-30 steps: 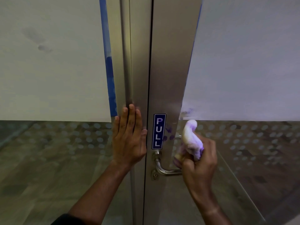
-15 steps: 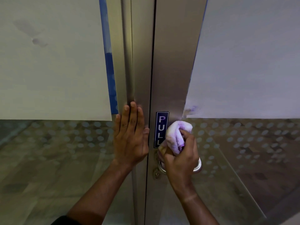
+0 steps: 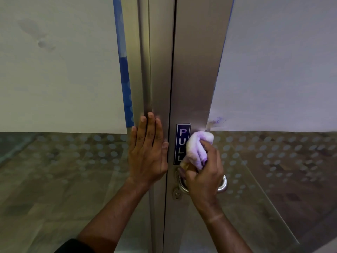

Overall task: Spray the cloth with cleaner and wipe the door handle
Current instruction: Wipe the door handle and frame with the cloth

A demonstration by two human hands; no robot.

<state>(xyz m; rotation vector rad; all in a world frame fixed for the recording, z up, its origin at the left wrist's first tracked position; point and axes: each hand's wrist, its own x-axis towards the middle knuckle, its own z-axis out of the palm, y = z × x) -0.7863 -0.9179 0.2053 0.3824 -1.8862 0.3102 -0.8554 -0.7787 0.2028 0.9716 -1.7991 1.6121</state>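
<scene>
My right hand (image 3: pixel 204 178) grips a bunched white cloth (image 3: pixel 197 149) and holds it against the silver lever door handle (image 3: pixel 223 185), near where the lever meets the door. Most of the handle is hidden under my hand; only its rounded end and the curved neck show. My left hand (image 3: pixel 147 152) lies flat with straight fingers on the metal frame of the left door leaf (image 3: pixel 156 70). No spray bottle is in view.
A blue PULL sign (image 3: pixel 180 143) sits on the right door's metal stile, partly covered by the cloth. A keyhole (image 3: pixel 176 194) lies below the handle. Both doors have glass panels with white frosted film above and dotted film below.
My right hand with the cloth has slid left along the lever from its outer end to the base by the PULL sign. My left hand stayed flat on the frame.
</scene>
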